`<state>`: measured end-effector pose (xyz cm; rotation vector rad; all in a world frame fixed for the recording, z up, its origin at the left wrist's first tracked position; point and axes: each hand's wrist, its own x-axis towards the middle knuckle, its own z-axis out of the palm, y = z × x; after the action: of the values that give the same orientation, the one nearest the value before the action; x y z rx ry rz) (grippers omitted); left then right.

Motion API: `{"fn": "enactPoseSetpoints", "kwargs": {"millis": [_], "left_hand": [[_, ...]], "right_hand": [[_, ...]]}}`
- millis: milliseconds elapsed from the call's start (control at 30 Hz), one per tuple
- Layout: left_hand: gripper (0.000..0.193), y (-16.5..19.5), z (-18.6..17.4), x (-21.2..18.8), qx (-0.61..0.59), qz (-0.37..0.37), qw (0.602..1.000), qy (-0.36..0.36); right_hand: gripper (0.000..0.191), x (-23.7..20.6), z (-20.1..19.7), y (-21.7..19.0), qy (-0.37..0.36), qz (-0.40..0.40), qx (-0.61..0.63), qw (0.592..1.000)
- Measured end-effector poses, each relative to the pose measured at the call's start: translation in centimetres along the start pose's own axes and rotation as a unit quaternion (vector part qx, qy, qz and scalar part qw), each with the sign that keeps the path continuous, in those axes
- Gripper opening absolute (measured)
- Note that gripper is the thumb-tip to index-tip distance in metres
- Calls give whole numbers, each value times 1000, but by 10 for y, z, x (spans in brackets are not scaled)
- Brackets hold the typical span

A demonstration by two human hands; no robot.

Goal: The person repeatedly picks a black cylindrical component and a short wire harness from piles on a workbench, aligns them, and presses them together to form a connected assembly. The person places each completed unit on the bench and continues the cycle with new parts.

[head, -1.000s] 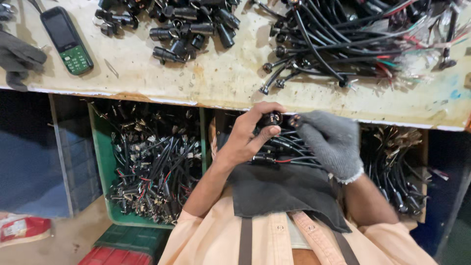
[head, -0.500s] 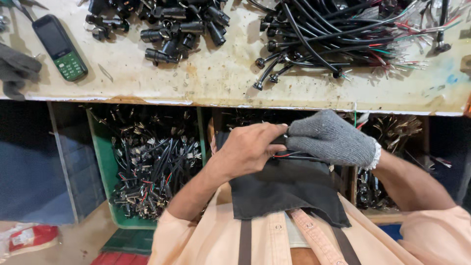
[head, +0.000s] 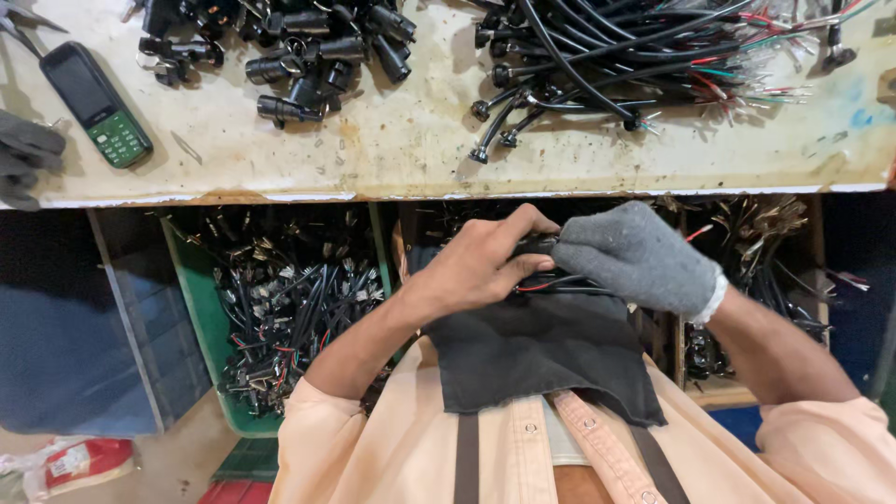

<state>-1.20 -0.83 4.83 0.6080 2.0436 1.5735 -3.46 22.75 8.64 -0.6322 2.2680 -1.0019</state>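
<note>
Near the middle of the frame, the bare left hand (head: 481, 266) and the grey-gloved right hand (head: 639, 257) met over a small black connector (head: 539, 246) with thin black and red wires (head: 560, 283) trailing from it. Both hands were closed on this piece, the left fingers curled over its near end and the gloved fingers pinching it from the right. It sat just above a dark cloth (head: 537, 350) spread over the person's lap, below the front edge of the workbench (head: 411, 149).

At lower left of the hands, a green bin (head: 191, 308) held a tangle of short wired connectors (head: 289, 308). At right, behind the gloved wrist, a second box (head: 723, 387) held more of the same. On the bench, a heap of black plug housings (head: 299, 51) lay at upper centre-left, and a bundle of black cables (head: 635, 56) with coloured stripped ends filled the upper right. A green-keyed mobile phone (head: 95, 103) lay at upper left, with a grey glove (head: 23, 159) just beside it at the frame's left edge.
</note>
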Motion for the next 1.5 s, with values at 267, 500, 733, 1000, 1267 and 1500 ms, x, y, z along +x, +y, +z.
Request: {"fn": "enactPoseSetpoints", "kwargs": {"millis": [267,500,733,1000,1267,1500], "left_hand": [[34,10,-7,-3,-119,-32,992,16],[34,8,-6,-7,-100,0,995,-1],[35,0,0,-10,10,80,996,-26],[29,-11,10,-19,121,112,983,-86],[51,16,-14,-11,170,198,964,46],[36,31,-29,-13,76,202,975,49]], "right_hand": [[15,-2,-8,-22,101,-63,-196,973],[19,3,-11,-4,-11,-55,-22,998],[31,-3,17,29,-89,34,170,981],[28,-14,58,51,-122,222,452,855],[22,-12,13,6,-11,129,306,943],[21,-9,-4,-13,-17,-9,122,992]]}}
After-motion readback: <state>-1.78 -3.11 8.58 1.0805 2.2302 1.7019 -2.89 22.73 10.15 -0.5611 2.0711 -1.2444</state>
